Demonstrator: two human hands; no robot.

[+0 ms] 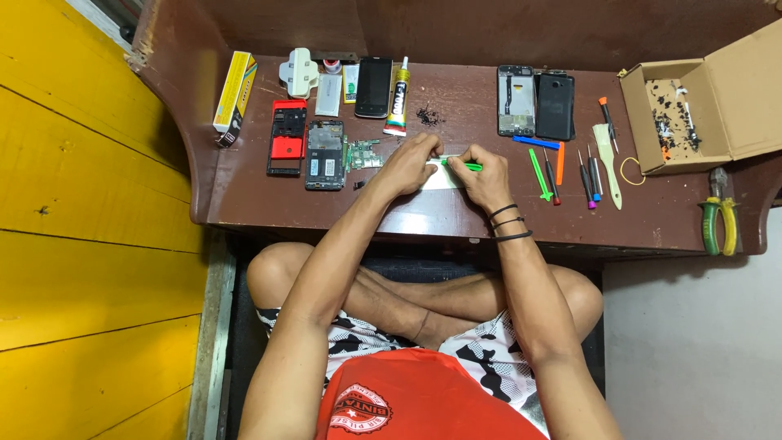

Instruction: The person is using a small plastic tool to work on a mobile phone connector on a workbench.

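Observation:
My left hand (410, 165) presses down on a pale, flat phone part (444, 180) lying on the dark brown table (244, 191). My right hand (482, 173) grips a green pry tool (461, 165) and holds its tip against the top edge of that part, close to my left fingers. Both hands meet at the middle of the table. A green circuit board (364, 155) lies just left of my left hand.
A red phone frame (287, 138), an opened phone (325, 155), a black phone (374, 86) and a glue tube (397, 99) lie to the left. To the right: two phone bodies (535, 103), screwdrivers and pry tools (570, 167), a cardboard box (692, 106), pliers (719, 220).

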